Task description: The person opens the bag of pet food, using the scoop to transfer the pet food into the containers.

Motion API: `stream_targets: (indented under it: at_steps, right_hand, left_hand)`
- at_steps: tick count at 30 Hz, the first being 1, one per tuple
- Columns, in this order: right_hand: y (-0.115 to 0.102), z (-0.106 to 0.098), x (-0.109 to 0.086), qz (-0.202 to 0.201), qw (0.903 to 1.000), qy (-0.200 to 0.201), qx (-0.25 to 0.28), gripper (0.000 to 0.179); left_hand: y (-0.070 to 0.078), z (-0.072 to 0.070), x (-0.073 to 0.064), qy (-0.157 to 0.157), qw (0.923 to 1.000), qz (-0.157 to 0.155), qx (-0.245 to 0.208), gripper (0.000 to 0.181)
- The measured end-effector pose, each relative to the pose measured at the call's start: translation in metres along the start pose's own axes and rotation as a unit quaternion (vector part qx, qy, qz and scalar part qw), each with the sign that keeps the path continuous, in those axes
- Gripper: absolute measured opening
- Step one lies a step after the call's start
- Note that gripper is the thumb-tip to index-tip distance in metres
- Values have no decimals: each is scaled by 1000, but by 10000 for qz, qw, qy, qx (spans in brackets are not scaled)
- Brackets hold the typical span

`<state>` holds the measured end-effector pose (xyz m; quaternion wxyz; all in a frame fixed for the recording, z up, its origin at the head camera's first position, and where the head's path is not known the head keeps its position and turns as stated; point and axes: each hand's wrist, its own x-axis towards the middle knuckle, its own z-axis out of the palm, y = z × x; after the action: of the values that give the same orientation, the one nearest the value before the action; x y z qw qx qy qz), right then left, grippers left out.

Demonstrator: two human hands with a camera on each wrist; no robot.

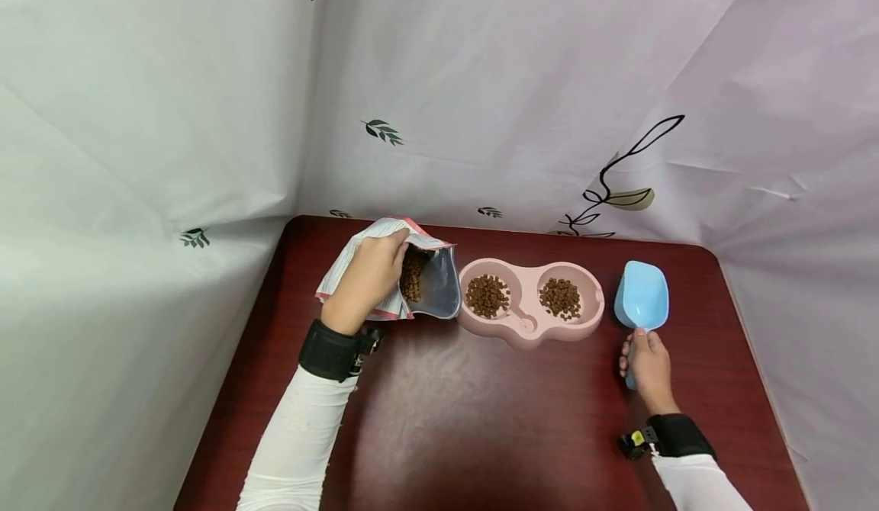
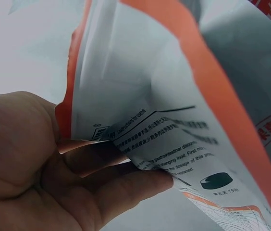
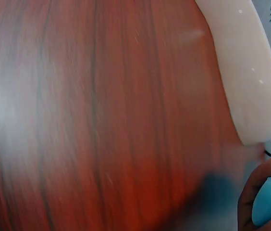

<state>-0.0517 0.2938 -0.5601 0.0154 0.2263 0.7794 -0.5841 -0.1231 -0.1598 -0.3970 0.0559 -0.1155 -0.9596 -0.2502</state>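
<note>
My left hand (image 1: 371,271) grips the upper edge of a printed pet food bag (image 1: 381,229), which lies on its side with its mouth facing right. Brown kibble (image 1: 412,273) shows inside. Up close in the left wrist view, the fingers (image 2: 126,192) lie against the bag's printed panel (image 2: 140,120). Toward the table's right side, my right hand (image 1: 651,366) holds a light blue scoop (image 1: 642,297) by its handle, the bowl pointing away from me. A pink double bowl (image 1: 529,335) sits between the hands, with kibble in both hollows.
The dark red wooden table (image 1: 467,419) has rounded far corners. White cloth (image 1: 481,76) with leaf drawings hangs behind it and along the sides. The bag's mouth comes right up to the double bowl's left rim.
</note>
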Motion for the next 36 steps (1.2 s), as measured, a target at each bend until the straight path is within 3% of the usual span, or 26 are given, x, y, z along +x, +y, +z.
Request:
stream_targets:
  at_steps: [4,9,24,36]
  right_hand:
    - [6,13,1,273,9948,145,975,34]
    - [10,25,1,382,9866,90,1584,26]
    - [13,31,2,314,9901,78,1366,24]
    - [16,25,-4,403,9825,-258,1801,32]
  left_hand:
    - [0,0,0,46,10000,12,16,33]
    - [-1,2,0,100,9999,38,-11,32]
    - [-1,1,0,15,10000,-1,-61,33]
    - [0,0,0,40,10000,17,-30,32]
